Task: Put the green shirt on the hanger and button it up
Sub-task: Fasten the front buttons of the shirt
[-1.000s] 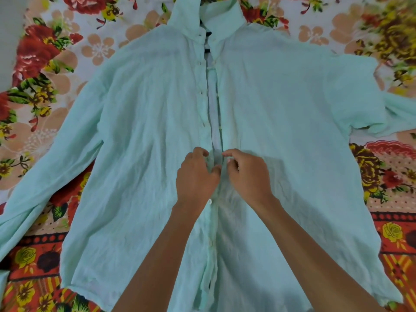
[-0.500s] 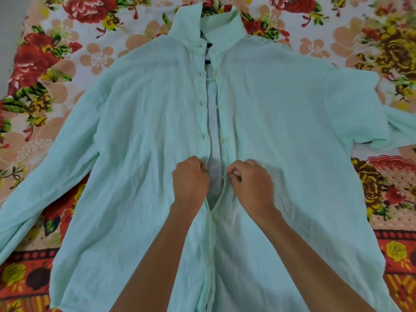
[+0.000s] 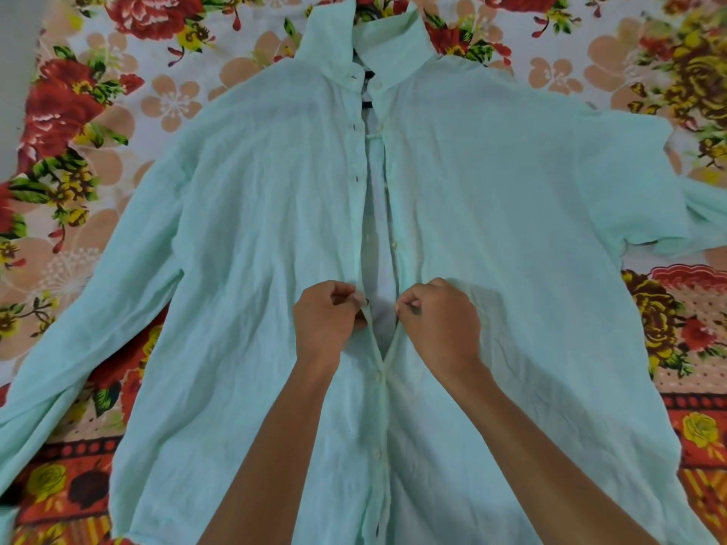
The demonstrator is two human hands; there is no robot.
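Observation:
The pale green shirt [image 3: 251,245] lies face up and spread flat, collar at the far end, sleeves out to both sides. A dark bit of the hanger [image 3: 366,75] shows inside the collar opening; the rest is hidden under the cloth. The front is joined below my hands, with buttons visible down the placket, and gapes open from there to the collar. My left hand [image 3: 326,318] pinches the buttonhole edge at mid-chest. My right hand [image 3: 438,318] pinches the button edge opposite, a small gap between the two.
The shirt lies on a bedsheet [image 3: 90,112] with red, peach and yellow flowers, which shows on all sides. The shirt's right sleeve [image 3: 704,214] runs out of view at the right edge.
My hands have drawn apart and slid a little toward the collar along the placket. A button that was under my hands now sits fastened below them.

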